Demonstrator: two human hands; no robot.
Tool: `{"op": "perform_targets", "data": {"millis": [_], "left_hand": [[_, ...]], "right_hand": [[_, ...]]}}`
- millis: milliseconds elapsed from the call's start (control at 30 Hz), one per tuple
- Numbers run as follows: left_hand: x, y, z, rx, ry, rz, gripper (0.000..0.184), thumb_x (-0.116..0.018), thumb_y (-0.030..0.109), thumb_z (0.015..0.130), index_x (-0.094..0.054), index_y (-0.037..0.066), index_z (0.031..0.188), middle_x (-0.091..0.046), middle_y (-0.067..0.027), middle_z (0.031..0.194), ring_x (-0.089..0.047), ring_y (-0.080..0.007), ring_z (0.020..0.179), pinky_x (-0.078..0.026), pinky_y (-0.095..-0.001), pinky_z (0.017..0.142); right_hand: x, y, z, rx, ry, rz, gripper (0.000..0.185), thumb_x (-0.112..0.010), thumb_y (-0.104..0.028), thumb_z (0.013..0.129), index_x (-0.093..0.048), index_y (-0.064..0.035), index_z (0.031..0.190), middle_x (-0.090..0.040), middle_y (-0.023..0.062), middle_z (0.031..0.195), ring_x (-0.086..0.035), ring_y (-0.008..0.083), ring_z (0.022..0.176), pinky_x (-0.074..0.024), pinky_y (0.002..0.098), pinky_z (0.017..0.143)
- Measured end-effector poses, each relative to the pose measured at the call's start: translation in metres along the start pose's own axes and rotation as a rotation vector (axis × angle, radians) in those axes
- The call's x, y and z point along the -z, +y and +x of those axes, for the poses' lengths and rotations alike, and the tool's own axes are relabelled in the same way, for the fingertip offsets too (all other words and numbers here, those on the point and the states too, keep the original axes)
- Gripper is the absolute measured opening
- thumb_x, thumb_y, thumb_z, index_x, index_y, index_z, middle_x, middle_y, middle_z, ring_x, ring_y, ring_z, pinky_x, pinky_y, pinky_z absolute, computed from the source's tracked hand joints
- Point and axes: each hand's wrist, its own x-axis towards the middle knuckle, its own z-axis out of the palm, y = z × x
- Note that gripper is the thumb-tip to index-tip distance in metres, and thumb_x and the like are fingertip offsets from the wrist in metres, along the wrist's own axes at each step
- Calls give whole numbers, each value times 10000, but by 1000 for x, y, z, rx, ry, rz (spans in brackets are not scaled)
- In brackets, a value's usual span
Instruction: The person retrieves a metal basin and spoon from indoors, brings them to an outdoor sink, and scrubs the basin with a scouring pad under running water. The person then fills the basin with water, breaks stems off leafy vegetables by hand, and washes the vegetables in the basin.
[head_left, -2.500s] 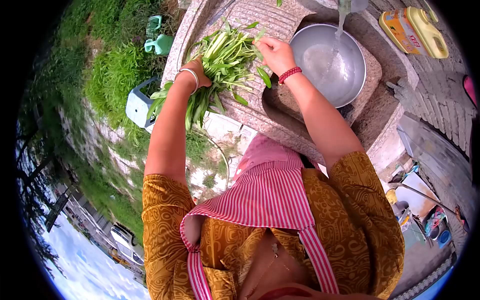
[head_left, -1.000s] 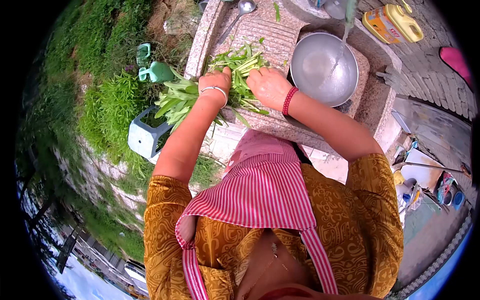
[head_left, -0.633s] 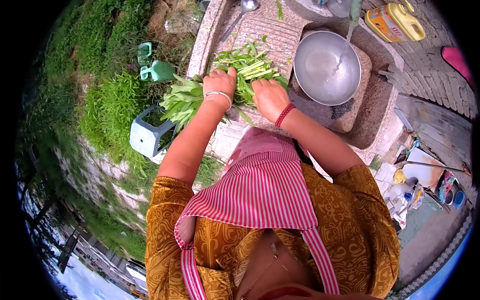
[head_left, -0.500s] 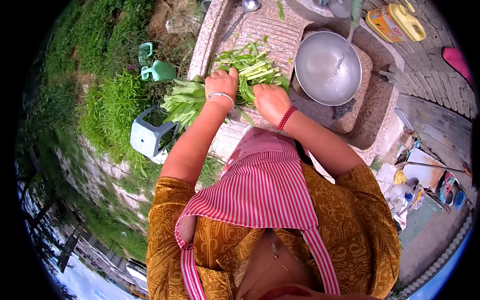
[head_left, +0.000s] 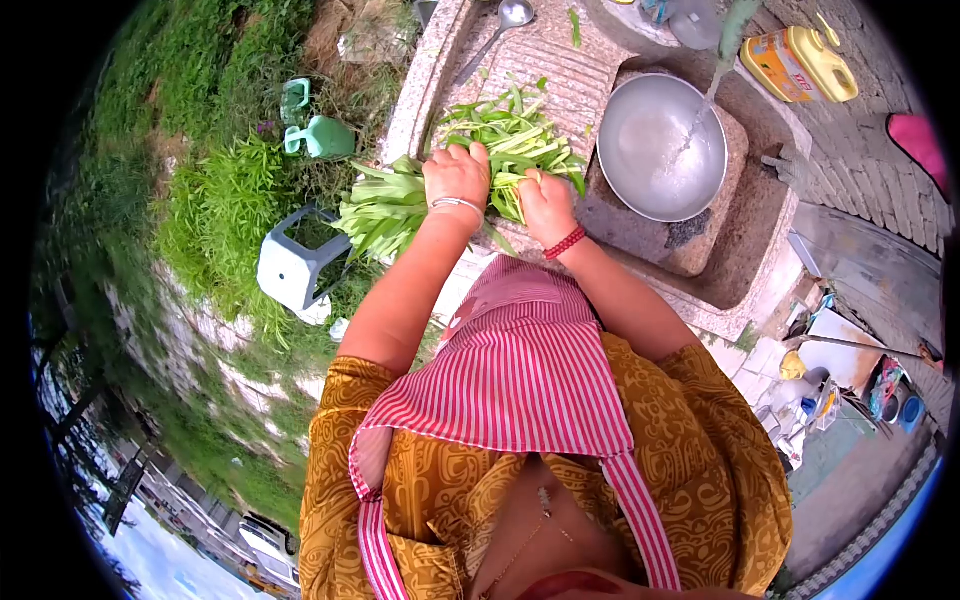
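Note:
A bunch of long-leaved greens (head_left: 385,203) lies at the left edge of the stone washboard, its leaves fanning out over the side. My left hand (head_left: 457,178) is closed around the bunch, pressing it down. Close by on the right, my right hand (head_left: 548,208) is closed on some stems of the greens; its fingertips are partly hidden. Beyond both hands sits a loose heap of broken green pieces (head_left: 515,135). To the right, a metal basin (head_left: 640,130) in the sink holds water, with a stream from the tap (head_left: 738,25) falling into it.
A ladle (head_left: 515,14) lies at the back of the ribbed washboard (head_left: 570,75). A yellow jug (head_left: 797,65) stands beyond the sink (head_left: 745,280). To my left are a plastic stool (head_left: 290,272), a green watering can (head_left: 325,137) and plants.
My right hand has turned and lifted slightly, its fingers now more curled around the stems. My left hand stays on the bunch. The whole view has shifted a little.

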Motion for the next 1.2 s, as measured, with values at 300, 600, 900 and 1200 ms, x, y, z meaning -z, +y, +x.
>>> {"op": "perform_targets", "data": {"millis": [300, 600, 900, 1200], "left_hand": [[-5, 3, -5, 29, 66, -57, 127, -492, 164, 847, -510, 119, 964, -561, -88, 875, -573, -252, 817, -457, -388, 636], [-8, 6, -3, 37, 79, -45, 103, -498, 167, 838, -515, 117, 925, -554, -84, 852, -561, -251, 788, -445, -386, 609], [-12, 12, 1, 25, 71, 19, 125, -485, 176, 844, -522, 128, 954, -559, -79, 855, -543, -249, 792, -409, -402, 609], [8, 1, -11, -46, -19, -7, 419, -518, 170, 825, -439, 107, 1231, -531, -97, 984, -527, -252, 923, -415, -423, 768]], "right_hand": [[32, -19, 19, 479, -121, -553, 169, -555, -152, 744, -528, -46, 616, -562, 139, 596, -544, 305, 530, -435, 404, 506], [38, -54, 4, 355, -25, -414, 197, -496, -148, 776, -494, -23, 623, -511, 132, 557, -508, 247, 511, -415, 383, 508], [89, -109, 54, 646, -250, -585, 112, -596, -123, 800, -555, -22, 826, -581, 117, 758, -564, 271, 657, -458, 368, 603], [57, -48, 68, 793, -473, -902, 296, -679, -95, 670, -565, -58, 940, -525, 112, 866, -565, 309, 821, -487, 402, 705]]}}
